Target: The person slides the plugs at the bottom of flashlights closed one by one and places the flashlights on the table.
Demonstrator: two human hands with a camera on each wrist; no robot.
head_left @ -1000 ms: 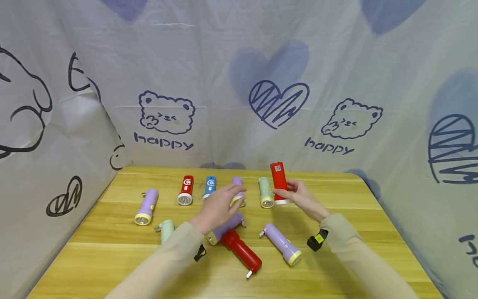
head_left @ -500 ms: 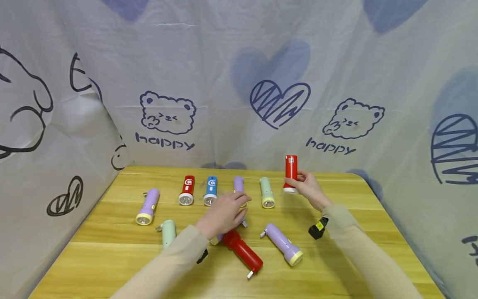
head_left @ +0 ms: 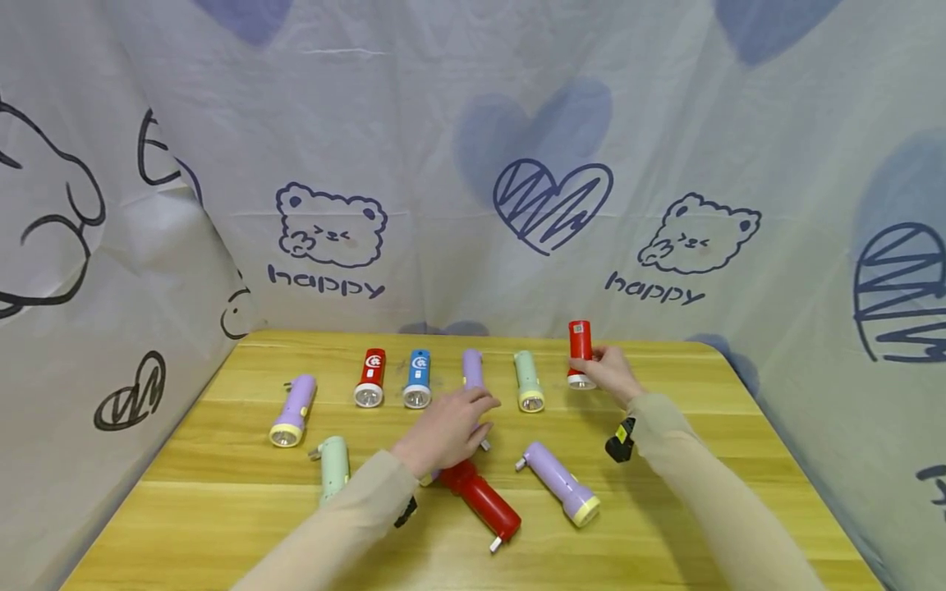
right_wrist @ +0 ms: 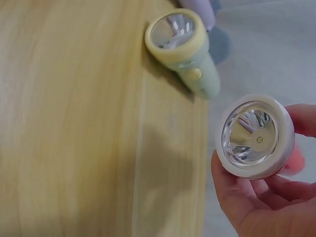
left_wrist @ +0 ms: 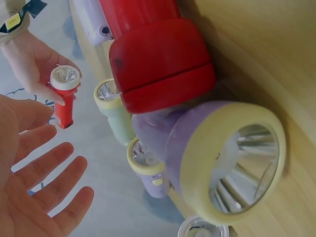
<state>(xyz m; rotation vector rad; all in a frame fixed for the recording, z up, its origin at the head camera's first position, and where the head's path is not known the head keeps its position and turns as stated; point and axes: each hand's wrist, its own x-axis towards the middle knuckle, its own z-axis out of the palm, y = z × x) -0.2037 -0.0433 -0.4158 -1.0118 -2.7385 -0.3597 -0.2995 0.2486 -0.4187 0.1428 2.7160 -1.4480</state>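
Observation:
My right hand (head_left: 612, 375) grips a red flashlight (head_left: 580, 338) near its white-rimmed head, at the back right. The lens (right_wrist: 254, 138) faces the right wrist camera; whether its head touches the table cannot be told. My left hand (head_left: 445, 433) is held over the middle of the table, fingers spread and holding nothing in the left wrist view. Beneath it lies a purple flashlight with a yellow rim (left_wrist: 197, 163), mostly hidden in the head view, touching a larger red flashlight (head_left: 484, 502). Just beyond my left fingers is another purple flashlight (head_left: 471, 368).
A back row holds a red flashlight (head_left: 371, 373), a blue one (head_left: 418, 373) and a green one (head_left: 527, 377). Leftward lie a purple flashlight (head_left: 295, 409) and a green one (head_left: 335, 464). Another purple flashlight (head_left: 559, 483) lies front right. A printed cloth (head_left: 443, 246) stands behind the table.
My right hand has carried the red flashlight rightward, away from the green one, turned it and then lowered it slightly. My left hand has drifted a little right and toward me.

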